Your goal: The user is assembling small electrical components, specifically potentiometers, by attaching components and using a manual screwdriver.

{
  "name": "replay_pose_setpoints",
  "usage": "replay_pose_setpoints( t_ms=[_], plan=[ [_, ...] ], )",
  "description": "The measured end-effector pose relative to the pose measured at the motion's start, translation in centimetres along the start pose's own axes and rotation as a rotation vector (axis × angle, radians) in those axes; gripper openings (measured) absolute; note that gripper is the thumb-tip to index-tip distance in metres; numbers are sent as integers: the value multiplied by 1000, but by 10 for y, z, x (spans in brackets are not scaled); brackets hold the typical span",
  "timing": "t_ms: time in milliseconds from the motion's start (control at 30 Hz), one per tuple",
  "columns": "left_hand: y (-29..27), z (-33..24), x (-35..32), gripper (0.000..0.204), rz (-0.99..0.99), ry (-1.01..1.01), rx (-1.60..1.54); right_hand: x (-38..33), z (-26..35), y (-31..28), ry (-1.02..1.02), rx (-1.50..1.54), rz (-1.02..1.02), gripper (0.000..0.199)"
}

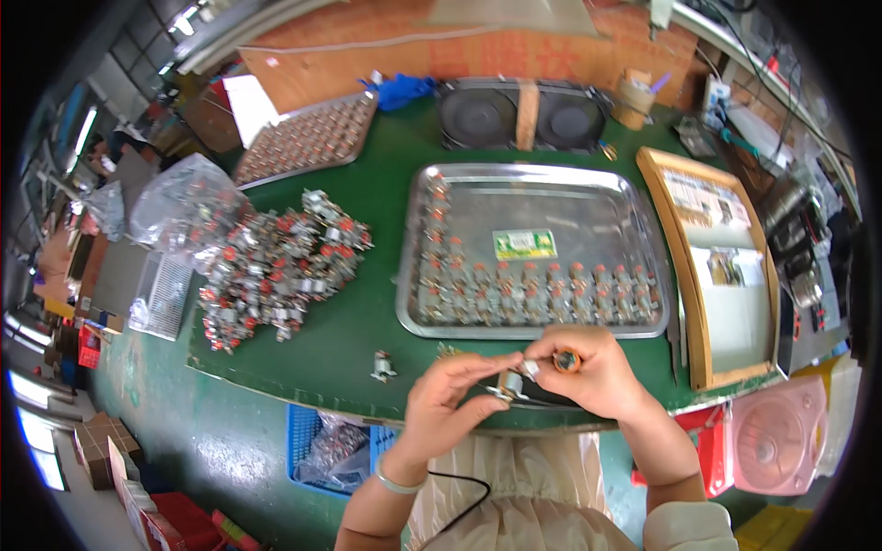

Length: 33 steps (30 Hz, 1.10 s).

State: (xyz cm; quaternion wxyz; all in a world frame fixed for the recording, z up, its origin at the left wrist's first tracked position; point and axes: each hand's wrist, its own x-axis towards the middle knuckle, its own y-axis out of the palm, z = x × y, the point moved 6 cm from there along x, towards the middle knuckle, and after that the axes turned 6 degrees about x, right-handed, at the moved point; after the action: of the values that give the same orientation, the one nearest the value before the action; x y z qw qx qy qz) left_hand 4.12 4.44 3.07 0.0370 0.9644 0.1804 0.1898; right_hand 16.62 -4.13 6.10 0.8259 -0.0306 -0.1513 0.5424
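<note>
My left hand [447, 404] pinches a small metal part [507, 384] between thumb and fingers, near the table's front edge. My right hand [593, 372] is closed round a tool with a round orange-and-dark end [566, 360]; its kind is hidden by the fingers. A small white piece [530, 368] shows between the two hands, where the fingertips meet. Just beyond them lies a shiny metal tray [588, 202], with similar parts with orange-red tops [530, 285] standing in rows along its near and left sides. One loose part [383, 366] sits on the table left of my left hand.
A heap of such parts [276, 266] covers the table's left, beside a plastic bag [188, 207]. Behind stands another filled tray [312, 138]. Two black speakers [478, 115] are at the back; a wooden frame [698, 275] is right. A blue crate [303, 445] stands below.
</note>
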Motion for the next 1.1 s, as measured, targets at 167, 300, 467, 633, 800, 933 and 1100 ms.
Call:
replay_pose_setpoints(
  t_ms=[167, 300, 467, 633, 800, 933, 1100],
  plan=[
    [-3, 4, -8, 39, -68, 36, -97, -5, 2, -1, 114, 1, -23, 13],
    [-1, 4, -5, 42, -131, 45, -67, -17, 21, 4, 74, -157, 13, 17],
    [-8, -10, -10, 41, -153, 69, 103, -12, 38, 27, -88, -328, 32, 21],
    [-12, -14, -19, 44, -153, 96, 138, -7, 48, 39, -197, -437, 63, 22],
    [-43, -31, -23, 57, -432, 148, 264, 21, 33, 27, -288, -612, 39, 22],
    [-87, -45, -40, 55, -569, 268, 842, 60, 13, -9, -280, -707, -97, 23],
    [-108, -27, -59, 38, -714, 299, 979, 94, 4, -22, -311, -795, -47, 25]
  ],
)
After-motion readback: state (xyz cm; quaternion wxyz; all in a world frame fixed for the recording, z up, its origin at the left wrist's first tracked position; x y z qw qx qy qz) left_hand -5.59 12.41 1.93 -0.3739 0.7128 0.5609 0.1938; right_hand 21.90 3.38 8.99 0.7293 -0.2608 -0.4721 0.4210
